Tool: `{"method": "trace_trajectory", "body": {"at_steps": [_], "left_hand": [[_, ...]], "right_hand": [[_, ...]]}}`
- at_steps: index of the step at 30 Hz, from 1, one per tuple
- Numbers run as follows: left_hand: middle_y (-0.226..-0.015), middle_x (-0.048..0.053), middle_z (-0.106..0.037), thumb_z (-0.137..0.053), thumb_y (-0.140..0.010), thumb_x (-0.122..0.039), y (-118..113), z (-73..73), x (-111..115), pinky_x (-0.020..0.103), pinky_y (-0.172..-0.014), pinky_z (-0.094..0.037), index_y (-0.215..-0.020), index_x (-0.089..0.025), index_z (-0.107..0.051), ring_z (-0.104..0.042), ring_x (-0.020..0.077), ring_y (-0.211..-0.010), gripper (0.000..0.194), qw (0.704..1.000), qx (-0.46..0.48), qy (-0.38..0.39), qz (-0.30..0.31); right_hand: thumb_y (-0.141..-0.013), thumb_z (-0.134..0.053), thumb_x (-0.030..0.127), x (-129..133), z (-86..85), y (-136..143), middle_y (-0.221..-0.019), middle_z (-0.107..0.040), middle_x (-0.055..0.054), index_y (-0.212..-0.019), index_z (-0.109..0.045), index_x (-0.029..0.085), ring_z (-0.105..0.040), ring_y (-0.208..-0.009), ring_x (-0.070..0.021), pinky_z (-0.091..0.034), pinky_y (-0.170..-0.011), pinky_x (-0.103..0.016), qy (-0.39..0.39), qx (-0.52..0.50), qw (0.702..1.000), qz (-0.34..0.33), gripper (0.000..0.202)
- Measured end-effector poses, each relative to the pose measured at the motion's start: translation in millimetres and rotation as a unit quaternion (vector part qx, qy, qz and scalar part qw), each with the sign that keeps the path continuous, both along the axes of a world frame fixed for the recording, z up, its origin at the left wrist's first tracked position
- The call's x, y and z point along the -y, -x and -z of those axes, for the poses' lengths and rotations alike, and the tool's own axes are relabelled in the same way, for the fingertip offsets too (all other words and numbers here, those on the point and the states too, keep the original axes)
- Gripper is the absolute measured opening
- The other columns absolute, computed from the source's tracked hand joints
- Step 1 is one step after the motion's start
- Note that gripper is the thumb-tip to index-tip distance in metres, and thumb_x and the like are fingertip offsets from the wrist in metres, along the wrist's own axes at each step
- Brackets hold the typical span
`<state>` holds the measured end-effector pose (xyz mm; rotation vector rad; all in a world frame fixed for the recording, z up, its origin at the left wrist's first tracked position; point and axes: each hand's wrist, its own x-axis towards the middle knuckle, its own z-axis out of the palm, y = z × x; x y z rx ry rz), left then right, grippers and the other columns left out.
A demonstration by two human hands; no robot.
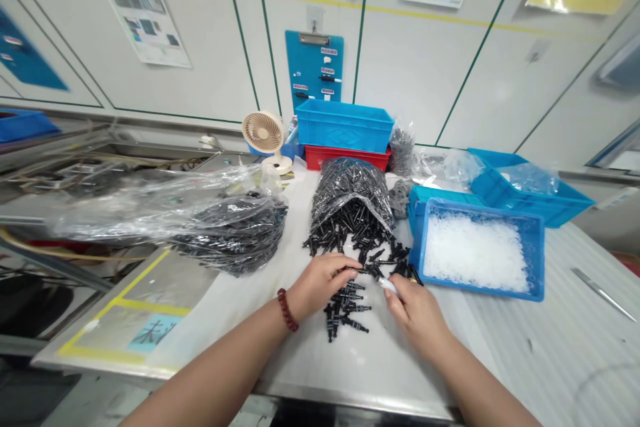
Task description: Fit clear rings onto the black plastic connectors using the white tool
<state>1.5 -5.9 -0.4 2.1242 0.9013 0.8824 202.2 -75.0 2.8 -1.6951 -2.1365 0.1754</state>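
Thumb and fingers of my left hand (323, 283) pinch a slim black rod-shaped part (367, 269), which points right. My right hand (417, 310) is closed round a small white object (387, 285) close to that part's right end; its exact kind is hard to make out. Below my left fingers, several black parts with pale rings (350, 310) lie on the white sheet. Just beyond my hands, loose black parts (350, 227) spill from the mouth of a clear plastic bag (350, 177).
A blue bin of small white translucent rings (537, 253) stands right of my hands. Left lies another filled plastic bag (235, 227). Behind are a small fan (263, 133), a blue bin (345, 123) on a red one (320, 159), and more blue bins. Metal tweezers (603, 293) lie far right.
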Motion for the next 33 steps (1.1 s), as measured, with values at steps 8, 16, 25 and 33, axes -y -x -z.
{"method": "trace_trajectory", "body": {"at_steps": [8, 16, 25, 33], "left_hand": [[-0.078, 0.003, -0.065, -0.045, -0.085, -0.018, -5, -2.3, 12, 0.020, -0.060, -0.049, -0.094, -0.016, -0.063, -0.059, 0.0092, -0.057, 0.020, 0.997, 0.013, 0.039, 0.060], [-0.066, 0.000, -0.063, -0.049, -0.083, -0.021, -3, -2.2, 14, 0.019, -0.058, -0.047, -0.086, -0.015, -0.058, -0.061, 0.0106, -0.059, 0.011, 0.992, 0.044, 0.099, 0.061], [-0.065, 0.000, -0.063, -0.051, -0.084, -0.023, -1, -2.6, 15, 0.019, -0.058, -0.046, -0.082, -0.015, -0.058, -0.060, 0.0106, -0.059, 0.011, 0.993, 0.041, 0.080, 0.072], [-0.063, -0.001, -0.064, -0.050, -0.084, -0.018, -2, -2.2, 15, 0.018, -0.061, -0.044, -0.082, -0.015, -0.058, -0.059, 0.0097, -0.058, 0.009, 0.995, -0.012, 0.000, 0.103]], "right_hand": [[-0.083, -0.035, 0.027, 2, 1.2, 0, -0.056, -0.055, 0.000, -0.065, -0.044, 0.021, -0.050, -0.052, -0.0131, -0.025, -0.050, -0.022, 0.010, 0.025, 0.999, -0.017, 0.021], [-0.080, -0.036, 0.029, 2, 1.8, 0, -0.054, -0.055, 0.000, -0.061, -0.045, 0.021, -0.050, -0.050, -0.0133, -0.024, -0.049, -0.023, -0.004, 0.020, 1.000, -0.013, 0.023], [-0.079, -0.040, 0.029, 1, 2.9, 0, -0.053, -0.056, 0.000, -0.060, -0.049, 0.020, -0.050, -0.050, -0.0129, -0.021, -0.049, -0.024, 0.018, 0.051, 0.999, 0.009, 0.023], [-0.078, -0.043, 0.028, 2, 4.6, 3, -0.054, -0.058, -0.001, -0.062, -0.053, 0.019, -0.051, -0.051, -0.0128, -0.020, -0.050, -0.024, 0.017, 0.094, 0.995, -0.009, 0.021]]}}
